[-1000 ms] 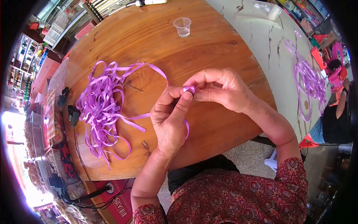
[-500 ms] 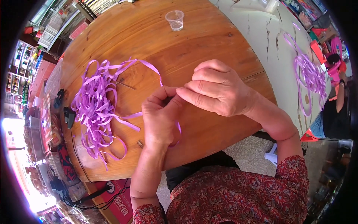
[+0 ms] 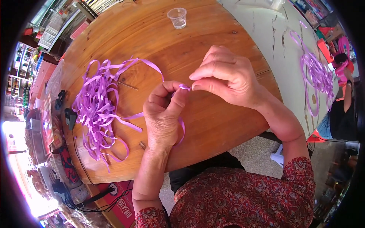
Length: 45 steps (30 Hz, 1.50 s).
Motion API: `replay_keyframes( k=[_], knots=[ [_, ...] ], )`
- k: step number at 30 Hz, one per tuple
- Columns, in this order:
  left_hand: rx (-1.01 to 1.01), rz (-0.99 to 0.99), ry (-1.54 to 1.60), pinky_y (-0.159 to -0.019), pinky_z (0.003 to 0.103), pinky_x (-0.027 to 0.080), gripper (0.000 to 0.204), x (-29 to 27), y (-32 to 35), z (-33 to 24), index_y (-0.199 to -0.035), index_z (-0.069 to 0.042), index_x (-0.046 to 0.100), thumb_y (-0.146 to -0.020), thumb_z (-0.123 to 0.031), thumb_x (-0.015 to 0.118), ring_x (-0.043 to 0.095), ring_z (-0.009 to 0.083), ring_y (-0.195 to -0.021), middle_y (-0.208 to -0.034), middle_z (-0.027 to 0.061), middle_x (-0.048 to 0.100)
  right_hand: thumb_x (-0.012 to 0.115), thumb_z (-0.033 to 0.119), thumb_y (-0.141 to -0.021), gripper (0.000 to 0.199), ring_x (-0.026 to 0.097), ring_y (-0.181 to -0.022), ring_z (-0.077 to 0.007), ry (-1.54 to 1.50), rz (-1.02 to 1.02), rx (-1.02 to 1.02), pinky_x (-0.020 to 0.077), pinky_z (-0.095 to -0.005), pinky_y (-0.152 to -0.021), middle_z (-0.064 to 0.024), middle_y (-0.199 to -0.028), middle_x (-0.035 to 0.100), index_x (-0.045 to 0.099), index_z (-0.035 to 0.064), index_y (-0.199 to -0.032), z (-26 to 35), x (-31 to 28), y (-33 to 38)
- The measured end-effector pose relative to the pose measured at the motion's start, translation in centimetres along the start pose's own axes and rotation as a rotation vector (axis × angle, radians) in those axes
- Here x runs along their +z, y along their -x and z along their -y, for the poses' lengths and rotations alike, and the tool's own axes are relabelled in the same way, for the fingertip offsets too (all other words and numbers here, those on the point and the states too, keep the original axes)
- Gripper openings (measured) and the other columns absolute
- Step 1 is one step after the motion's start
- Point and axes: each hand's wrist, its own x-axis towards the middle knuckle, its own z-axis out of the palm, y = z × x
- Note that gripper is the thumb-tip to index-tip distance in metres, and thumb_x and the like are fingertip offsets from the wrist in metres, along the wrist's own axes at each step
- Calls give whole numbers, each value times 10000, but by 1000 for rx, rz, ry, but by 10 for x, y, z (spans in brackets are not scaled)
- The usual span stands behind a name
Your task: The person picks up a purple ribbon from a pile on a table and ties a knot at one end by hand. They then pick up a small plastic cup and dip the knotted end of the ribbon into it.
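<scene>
Raised since the earlier frame, the right hand [image 3: 231, 77] held thumb and index fingertips slightly apart beside the left hand [image 3: 163, 109], whose thumb and forefinger clamped a folded purple ribbon [image 3: 184, 87] above the wooden table [image 3: 213, 133], while tangled ribbon [image 3: 100, 100] lay left and a clear plastic cup [image 3: 177, 17] stood beyond.

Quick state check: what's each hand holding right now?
Left hand: closed, pinching purple ribbon.
Right hand: fingers curled beside it; whether it holds anything cannot be told.
</scene>
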Motion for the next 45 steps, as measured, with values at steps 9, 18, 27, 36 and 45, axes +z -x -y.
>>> replay_keyframes(
  k=[9, 18, 27, 36, 45],
  knots=[
    [101, 35, -29, -657, 160, 380, 84, 1, 2, 1, -947, -6, 593, -870, -28, 620, 477, 23, -750, -854, -23, 577, 697, 45, -771, 67, 559, -671, -127, -223, 41, 217, 435, -257, -579, -22, -714, 605, 643, 26, -804, 12, 5, -2],
    [32, 122, 347, -663, 172, 398, 102, -1, 1, 7, -957, -22, 605, -863, 17, 595, 526, 59, -758, -868, -9, 589, 624, 123, -868, 137, 525, -737, -43, -1089, 88, 845, 431, -198, -658, -7, -811, 609, 624, -12, -892, 16, 8, 4],
    [-31, 144, 404, -564, 174, 364, 79, -7, 1, 8, -944, -30, 618, -867, -45, 618, 499, 41, -692, -854, -14, 599, 699, 34, -786, 140, 554, -732, -102, -300, -43, 285, 425, -225, -620, -18, -811, 611, 646, 36, -915, 21, 11, 0],
    [-35, 20, 305, -563, 164, 346, 83, -2, 4, 4, -936, -38, 627, -853, -29, 633, 479, 26, -680, -841, -15, 606, 722, -3, -737, 160, 569, -722, -166, -235, -42, 81, 448, -281, -616, -41, -788, 609, 653, 28, -878, 18, 10, -2],
    [51, 39, 145, -550, 163, 318, 48, 1, 7, 6, -885, -40, 657, -839, -51, 658, 453, 20, -646, -811, -12, 615, 691, 17, -771, 91, 576, -716, -170, -303, 8, 183, 450, -276, -626, -61, -773, 618, 614, 17, -820, 17, 5, 1]
  ],
)
